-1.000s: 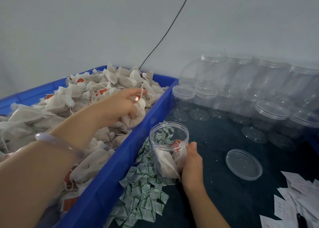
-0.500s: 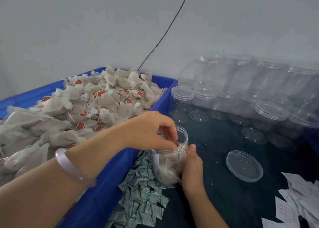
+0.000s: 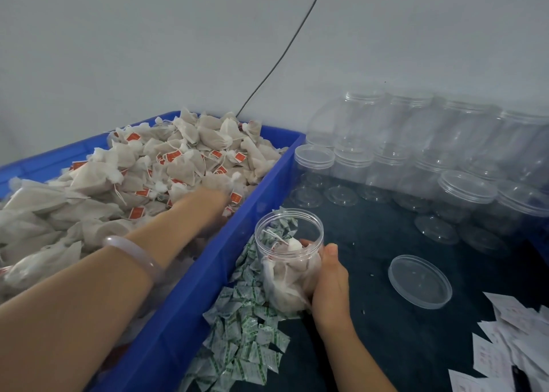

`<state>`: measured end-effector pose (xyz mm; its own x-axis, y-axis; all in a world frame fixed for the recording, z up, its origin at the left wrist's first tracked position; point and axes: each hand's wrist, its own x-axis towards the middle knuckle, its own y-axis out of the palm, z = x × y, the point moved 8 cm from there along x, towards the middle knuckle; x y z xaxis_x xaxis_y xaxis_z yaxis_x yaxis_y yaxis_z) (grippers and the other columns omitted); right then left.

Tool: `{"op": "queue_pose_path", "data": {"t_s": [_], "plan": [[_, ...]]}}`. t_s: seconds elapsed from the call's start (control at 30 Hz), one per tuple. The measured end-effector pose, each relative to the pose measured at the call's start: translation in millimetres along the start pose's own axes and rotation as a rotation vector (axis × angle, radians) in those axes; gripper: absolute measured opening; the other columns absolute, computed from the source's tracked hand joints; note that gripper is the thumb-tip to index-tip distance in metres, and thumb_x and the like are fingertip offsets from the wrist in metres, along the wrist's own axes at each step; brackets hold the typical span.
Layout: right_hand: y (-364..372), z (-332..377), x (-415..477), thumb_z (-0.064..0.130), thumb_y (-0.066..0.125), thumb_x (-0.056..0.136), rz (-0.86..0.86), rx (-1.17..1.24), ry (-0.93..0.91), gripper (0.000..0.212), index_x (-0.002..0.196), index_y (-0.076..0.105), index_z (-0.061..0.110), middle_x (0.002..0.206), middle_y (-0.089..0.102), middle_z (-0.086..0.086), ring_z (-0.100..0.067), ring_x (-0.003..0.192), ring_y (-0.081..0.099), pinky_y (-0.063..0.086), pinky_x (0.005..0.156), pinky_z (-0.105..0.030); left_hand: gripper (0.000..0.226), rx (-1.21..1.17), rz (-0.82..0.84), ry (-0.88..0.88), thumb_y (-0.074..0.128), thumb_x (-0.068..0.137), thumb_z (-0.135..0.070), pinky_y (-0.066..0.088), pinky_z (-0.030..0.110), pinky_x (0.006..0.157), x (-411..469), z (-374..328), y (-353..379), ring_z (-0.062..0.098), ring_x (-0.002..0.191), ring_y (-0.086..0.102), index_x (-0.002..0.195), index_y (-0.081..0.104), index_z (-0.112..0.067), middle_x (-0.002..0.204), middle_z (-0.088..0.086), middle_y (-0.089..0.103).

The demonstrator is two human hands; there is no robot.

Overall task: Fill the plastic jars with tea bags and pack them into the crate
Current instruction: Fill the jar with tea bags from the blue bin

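Back from the mouth of the jar (image 3: 289,231), where it was a moment ago, the left grip (image 3: 208,206) is now down in the heap of tea bags (image 3: 133,177) at ten o'clock from the jar. It looks blurry and its fingertips are lost among the bags, so I cannot tell if it has hold of one. A pale bracelet (image 3: 133,252) sits on that wrist.

The right grip (image 3: 329,281) has stayed put. It holds the jar from the four o'clock side, thumb up along the wall and fingers curled round the far side. The jar stands on the dark desk (image 3: 371,243) with its mouth open, about half full of tea bags.

A blue bin (image 3: 261,189) is just beside the jar at nine o'clock, piled high with tea bags, some with small red tags. Little green and white packets (image 3: 246,332) lie between the bin and the jar and spread down to seven o'clock. A loose clear lid (image 3: 420,281) lies flat on the desk at three o'clock from the jar, apart from it. Many empty clear jars (image 3: 416,154) are stacked by the wall at one o'clock. White paper slips (image 3: 511,341) lie at four o'clock. A thin black cable (image 3: 282,56) runs up the wall at twelve o'clock.
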<state>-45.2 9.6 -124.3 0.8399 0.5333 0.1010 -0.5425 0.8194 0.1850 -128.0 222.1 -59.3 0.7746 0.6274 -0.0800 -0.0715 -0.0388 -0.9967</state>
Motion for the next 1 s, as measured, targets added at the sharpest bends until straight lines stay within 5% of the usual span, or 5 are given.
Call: {"op": "queue_pose_path", "data": {"t_s": [0.17,0.3,0.53,0.77,1.0], "plan": [[0.4,0.2,-0.5,0.052,0.033,0.082,0.02,0.009,0.002,0.059,0.09,0.071,0.007,0.088,0.074,-0.015,-0.026,0.088,0.07,0.055,0.07,-0.021,0.027,0.192,-0.12,0.009,0.053,0.093,-0.022,0.043,0.039,0.095,4.5,-4.3,0.6,0.027,0.117,0.047,0.12,0.056,-0.015,0.125,0.009,0.052],[1.1,0.9,-1.0,0.052,0.033,0.082,0.032,0.006,0.004,0.058,0.089,0.071,0.01,0.089,0.074,-0.013,-0.027,0.088,0.07,0.055,0.071,-0.022,0.014,0.09,-0.209,-0.057,0.053,0.091,-0.009,0.052,0.035,0.076,-0.7,2.5,-10.9,0.021,0.086,0.056,0.101,0.049,-0.018,0.104,0.006,0.061],[-0.4,0.1,0.1,0.054,0.032,0.08,0.018,-0.021,0.006,0.06,0.091,0.071,0.01,0.09,0.074,-0.013,-0.024,0.089,0.07,0.055,0.074,-0.025,0.014,0.19,-0.291,-0.031,0.057,0.09,-0.019,0.046,0.032,0.078,1.1,7.4,-15.3,0.02,0.097,0.053,0.103,0.063,-0.02,0.104,0.002,0.056],[0.0,0.0,0.4,0.054,0.035,0.08,0.016,0.007,-0.011,0.053,0.083,0.072,0.016,0.087,0.075,-0.01,-0.025,0.087,0.071,0.054,0.07,-0.021,0.015,-0.666,-0.568,-0.084,0.05,0.092,-0.022,0.038,0.026,0.053,-11.0,27.4,-51.4,0.015,0.062,0.05,0.082,0.055,-0.013,0.07,0.001,0.056],[1.1,0.1,0.0,0.069,0.039,0.066,0.018,0.027,-0.01,0.071,0.088,0.071,0.01,0.089,0.074,-0.015,-0.031,0.089,0.069,0.055,0.074,-0.028,0.023,-1.115,-0.696,0.043,0.056,0.09,-0.011,0.035,0.013,0.042,-43.7,1.9,-90.2,0.0,0.037,0.04,0.11,0.055,-0.023,0.05,-0.008,0.054]]}}
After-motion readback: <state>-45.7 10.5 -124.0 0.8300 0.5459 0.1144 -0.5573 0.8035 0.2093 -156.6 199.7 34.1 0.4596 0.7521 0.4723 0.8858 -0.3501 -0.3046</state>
